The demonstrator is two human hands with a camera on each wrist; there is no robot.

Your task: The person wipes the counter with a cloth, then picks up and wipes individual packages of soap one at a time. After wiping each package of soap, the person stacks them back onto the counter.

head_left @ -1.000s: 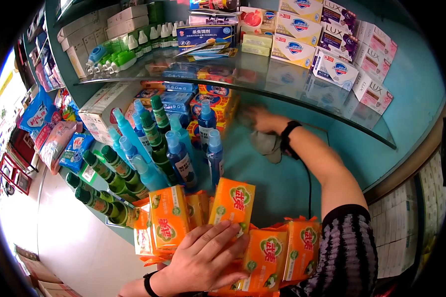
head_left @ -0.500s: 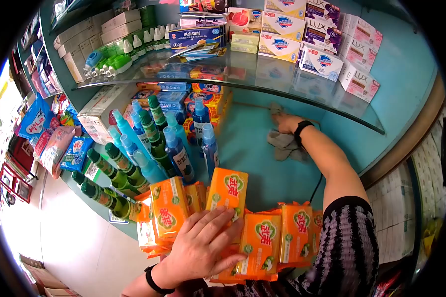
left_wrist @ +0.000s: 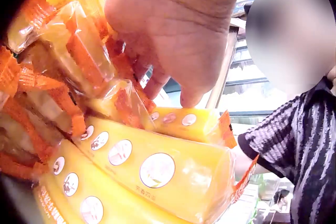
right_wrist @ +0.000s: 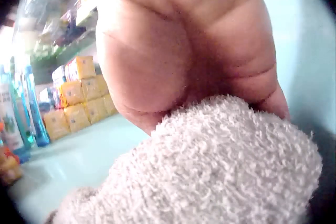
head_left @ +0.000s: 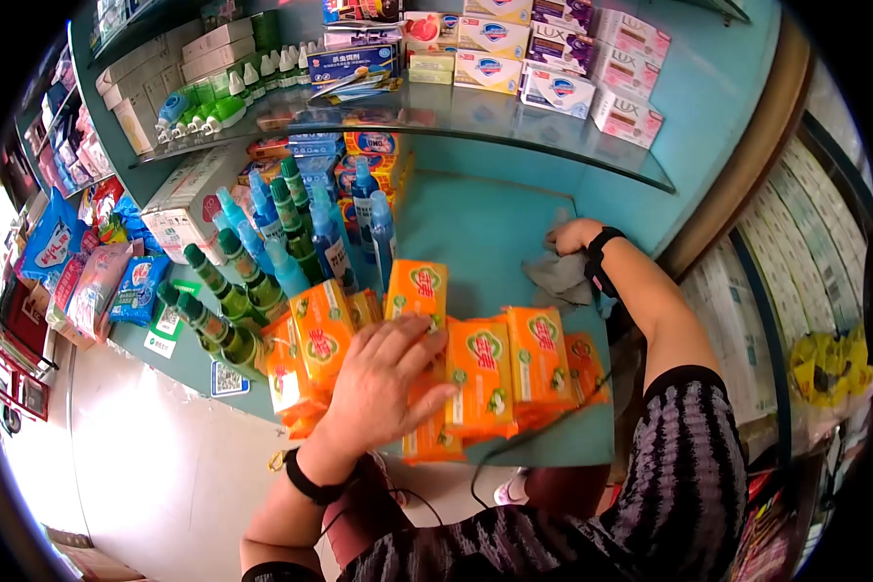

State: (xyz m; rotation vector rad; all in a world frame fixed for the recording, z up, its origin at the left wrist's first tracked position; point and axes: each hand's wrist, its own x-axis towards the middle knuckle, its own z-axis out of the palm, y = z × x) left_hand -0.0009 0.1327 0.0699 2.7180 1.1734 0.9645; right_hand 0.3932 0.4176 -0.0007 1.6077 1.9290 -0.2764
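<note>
My right hand (head_left: 577, 235) grips a grey cloth (head_left: 559, 279) against the blue-green shelf surface, near its right side. Close up in the right wrist view, the fluffy cloth (right_wrist: 210, 166) bunches out below the palm, and the fingertips are hidden. Nearer my body, my left hand (head_left: 386, 378) rests with fingers extended on orange-wrapped soap packs (head_left: 480, 373). One pack (head_left: 417, 289) stands upright just beyond its fingertips. From the left wrist, yellow pack sides (left_wrist: 157, 166) with round pictures show beneath the hand.
Green-capped bottles (head_left: 225, 335) and blue spray bottles (head_left: 332, 247) crowd the shelf's left part. Yellow and blue boxed packs (head_left: 383, 170) stand behind them. Above hangs a glass shelf (head_left: 514, 121) carrying soap boxes (head_left: 558, 89). A black cable (head_left: 524, 438) crosses the front edge.
My right hand has swept the cloth rightward from beside the boxed packs toward the shelf's right side. My left hand stays on the soap packs. The head view has shifted.
</note>
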